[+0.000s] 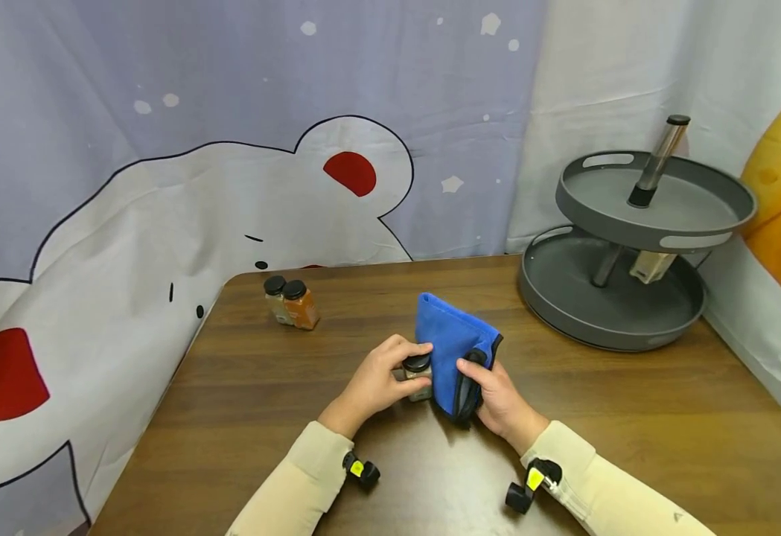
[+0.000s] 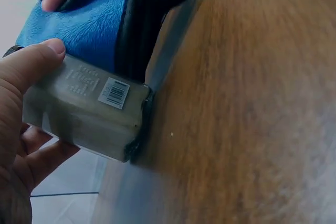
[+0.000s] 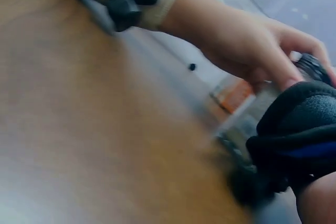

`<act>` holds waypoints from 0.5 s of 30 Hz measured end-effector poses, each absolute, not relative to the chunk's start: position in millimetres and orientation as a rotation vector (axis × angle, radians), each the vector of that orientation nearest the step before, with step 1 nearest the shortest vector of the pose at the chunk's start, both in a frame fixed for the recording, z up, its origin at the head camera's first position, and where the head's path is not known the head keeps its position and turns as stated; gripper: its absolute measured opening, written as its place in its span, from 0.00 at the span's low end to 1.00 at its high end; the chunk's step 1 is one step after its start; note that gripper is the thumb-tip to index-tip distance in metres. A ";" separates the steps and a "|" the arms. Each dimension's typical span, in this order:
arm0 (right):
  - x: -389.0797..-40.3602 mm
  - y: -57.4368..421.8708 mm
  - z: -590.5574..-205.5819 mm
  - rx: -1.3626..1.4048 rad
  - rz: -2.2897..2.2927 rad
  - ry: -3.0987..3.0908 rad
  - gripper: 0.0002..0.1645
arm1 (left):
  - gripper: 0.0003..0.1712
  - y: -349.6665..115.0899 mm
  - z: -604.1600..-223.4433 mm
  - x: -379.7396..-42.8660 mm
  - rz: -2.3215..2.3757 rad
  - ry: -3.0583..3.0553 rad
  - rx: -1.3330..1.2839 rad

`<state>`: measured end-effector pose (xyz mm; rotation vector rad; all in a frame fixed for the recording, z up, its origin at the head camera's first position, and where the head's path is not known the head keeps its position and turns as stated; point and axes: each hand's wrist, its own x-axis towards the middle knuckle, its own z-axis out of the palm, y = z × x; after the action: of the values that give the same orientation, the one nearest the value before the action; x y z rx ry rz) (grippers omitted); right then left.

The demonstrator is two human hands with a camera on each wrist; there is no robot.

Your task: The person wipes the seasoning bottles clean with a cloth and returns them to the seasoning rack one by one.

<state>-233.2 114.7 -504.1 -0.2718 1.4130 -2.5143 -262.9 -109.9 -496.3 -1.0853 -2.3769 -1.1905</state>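
My left hand [image 1: 378,378] grips a small clear spice jar [image 1: 420,393] with a black lid, near the middle of the table. In the left wrist view, the jar [image 2: 84,103] shows a barcode label and pale contents, with the thumb on one side and fingers on the other. A folded blue cloth [image 1: 449,335] with black edging is held in my right hand [image 1: 505,406], thumb on its near side. The cloth lies against the jar's right side. Much of the right hand is hidden behind the cloth.
Two more spice jars stand side by side at the table's back left, one pale [image 1: 279,304] and one orange [image 1: 301,307]. A grey two-tier round tray [image 1: 604,344] stands at the back right, with a pale jar [image 1: 651,266] on its lower tier. Curtains hang behind the wooden table [image 1: 243,432].
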 end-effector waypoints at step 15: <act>-215.6 98.0 -512.9 -0.207 -2.578 1.636 0.25 | 0.30 -110.2 -497.8 -264.1 -1.131 -2.338 -1.086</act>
<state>-215.6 98.0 -512.9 -0.2073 1.6358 -2.5782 -264.1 -110.2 -497.8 -1.0856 -2.3382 -1.1310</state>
